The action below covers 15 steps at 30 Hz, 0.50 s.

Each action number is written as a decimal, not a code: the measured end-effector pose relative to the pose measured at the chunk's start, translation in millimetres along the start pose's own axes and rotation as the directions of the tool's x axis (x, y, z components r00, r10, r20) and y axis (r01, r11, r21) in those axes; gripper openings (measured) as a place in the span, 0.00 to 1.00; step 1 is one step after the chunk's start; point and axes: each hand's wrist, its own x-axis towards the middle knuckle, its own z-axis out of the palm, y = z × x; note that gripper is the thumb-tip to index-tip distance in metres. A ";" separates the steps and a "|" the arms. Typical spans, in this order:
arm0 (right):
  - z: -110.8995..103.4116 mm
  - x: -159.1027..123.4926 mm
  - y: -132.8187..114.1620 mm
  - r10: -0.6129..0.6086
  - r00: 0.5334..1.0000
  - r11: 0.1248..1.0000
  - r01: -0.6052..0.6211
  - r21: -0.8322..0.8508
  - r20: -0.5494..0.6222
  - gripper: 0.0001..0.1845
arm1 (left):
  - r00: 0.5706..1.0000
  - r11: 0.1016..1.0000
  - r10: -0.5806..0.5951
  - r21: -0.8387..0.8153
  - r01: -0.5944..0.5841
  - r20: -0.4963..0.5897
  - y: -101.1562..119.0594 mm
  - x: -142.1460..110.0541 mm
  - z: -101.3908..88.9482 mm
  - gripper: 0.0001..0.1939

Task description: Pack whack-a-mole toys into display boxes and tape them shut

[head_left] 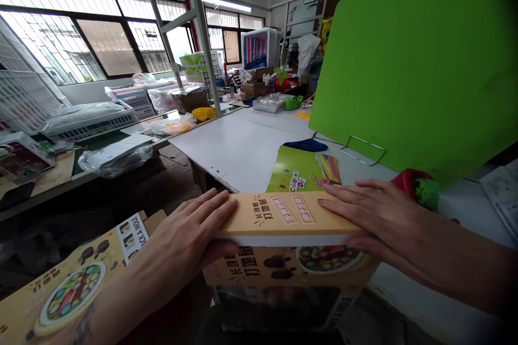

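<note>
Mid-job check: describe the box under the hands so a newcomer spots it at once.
From the big green panel at upper right, go down and left to the bottom centre. There is a tan box, left hand and right hand at either end of its top. Unlike the similarly printed box at lower left, it bears both hands and shows a dark front panel.

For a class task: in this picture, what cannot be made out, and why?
Head view:
Held box: dark lower front too dim and blurred to make out.
Green leaflet: near end hidden by the held box.
Box at lower left: cut off by left edge, partly covered by left arm.
Green board: top cut off by upper edge.
</note>
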 end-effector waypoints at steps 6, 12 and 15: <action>-22.3 4.6 4.8 -0.006 0.970 0.993 0.034 -0.114 0.244 0.30 | 0.997 0.996 0.060 0.066 -0.063 0.043 -0.3 14.2 -18.5 0.28; -21.8 3.2 6.1 -0.046 0.963 0.986 0.086 -0.143 0.266 0.30 | 0.983 0.979 0.176 0.097 -0.181 0.055 -2.9 21.6 -30.4 0.24; -20.5 4.6 7.6 -0.065 0.956 0.983 0.110 -0.145 0.286 0.30 | 0.980 0.973 0.195 0.115 -0.199 0.043 -3.1 23.5 -32.8 0.25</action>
